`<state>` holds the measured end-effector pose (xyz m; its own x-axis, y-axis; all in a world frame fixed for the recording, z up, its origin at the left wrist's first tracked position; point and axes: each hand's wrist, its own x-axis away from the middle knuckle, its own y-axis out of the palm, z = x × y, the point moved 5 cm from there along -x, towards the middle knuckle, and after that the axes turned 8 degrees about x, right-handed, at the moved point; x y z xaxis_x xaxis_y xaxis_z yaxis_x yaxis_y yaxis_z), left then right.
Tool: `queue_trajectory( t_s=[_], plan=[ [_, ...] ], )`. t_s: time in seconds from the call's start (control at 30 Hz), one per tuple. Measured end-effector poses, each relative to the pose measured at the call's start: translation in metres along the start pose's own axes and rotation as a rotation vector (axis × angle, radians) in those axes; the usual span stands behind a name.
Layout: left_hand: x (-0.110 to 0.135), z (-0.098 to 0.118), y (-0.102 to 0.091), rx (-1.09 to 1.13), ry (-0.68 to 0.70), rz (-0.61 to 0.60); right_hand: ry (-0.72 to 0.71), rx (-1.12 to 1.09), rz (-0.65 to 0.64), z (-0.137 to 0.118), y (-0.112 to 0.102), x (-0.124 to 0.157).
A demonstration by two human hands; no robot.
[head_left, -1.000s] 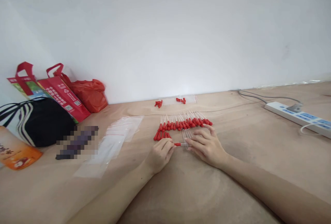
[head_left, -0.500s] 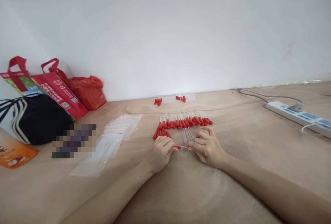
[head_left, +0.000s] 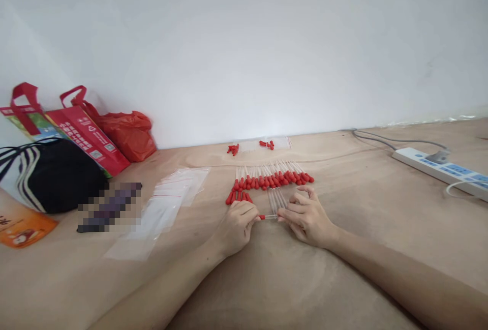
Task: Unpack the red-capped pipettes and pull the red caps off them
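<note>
Over the pale wooden counter point(head_left: 274, 279), my left fingers point(head_left: 250, 213) pinch a small red rubbery bulb point(head_left: 263, 217) and my right fingers point(head_left: 288, 214) pinch the slim clear tube point(head_left: 271, 216) meeting it, probably to keep them aligned, while beyond, loose clear tubes point(head_left: 277, 200) lie side by side, seemingly for easy reach, before a row of red-bulbed droppers point(head_left: 267, 182).

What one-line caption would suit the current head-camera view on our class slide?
Left hand pinches a red bulb, right hand its clear tube, near a row of droppers on a table.

2 hands point(head_left: 237, 226), 20+ red bulbs point(head_left: 261, 182), 1 pwr strip point(head_left: 452, 173)
</note>
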<state>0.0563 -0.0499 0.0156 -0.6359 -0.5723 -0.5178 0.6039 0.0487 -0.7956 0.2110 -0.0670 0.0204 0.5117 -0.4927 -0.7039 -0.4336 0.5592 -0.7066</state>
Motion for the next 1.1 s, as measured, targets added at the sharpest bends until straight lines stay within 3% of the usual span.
queue_trajectory(
  t_s=[0.17, 0.33, 0.4, 0.53, 0.67, 0.77, 0.9, 1.1],
  plan=[
    [0.004, -0.003, -0.007, 0.000, -0.003, 0.029, 0.015, -0.001, 0.007, 0.007, -0.002, 0.005],
    [0.010, -0.019, -0.027, 0.035, -0.131, 0.203, 0.228, 0.019, 0.025, 0.030, 0.000, 0.013],
    [0.011, -0.031, -0.039, 0.035, -0.242, 0.301, 0.299, 0.013, 0.037, 0.038, 0.004, 0.015],
    [0.021, -0.070, -0.057, 0.015, -0.602, 0.461, 0.367, 0.029, -0.023, 0.049, 0.014, 0.017],
    [0.031, -0.105, -0.053, 0.123, -0.821, 0.414, 0.393, 0.105, -0.112, 0.052, 0.019, 0.018],
    [0.031, -0.108, -0.048, 0.171, -0.813, 0.406, 0.408, 0.140, -0.194, 0.049, 0.023, 0.018],
    [0.022, -0.088, -0.048, 0.133, -0.679, 0.459, 0.451, 0.159, -0.288, 0.041, 0.026, 0.015],
    [0.012, -0.070, -0.037, 0.110, -0.617, 0.313, 0.456, 0.167, -0.418, 0.030, 0.027, 0.008]
  ],
)
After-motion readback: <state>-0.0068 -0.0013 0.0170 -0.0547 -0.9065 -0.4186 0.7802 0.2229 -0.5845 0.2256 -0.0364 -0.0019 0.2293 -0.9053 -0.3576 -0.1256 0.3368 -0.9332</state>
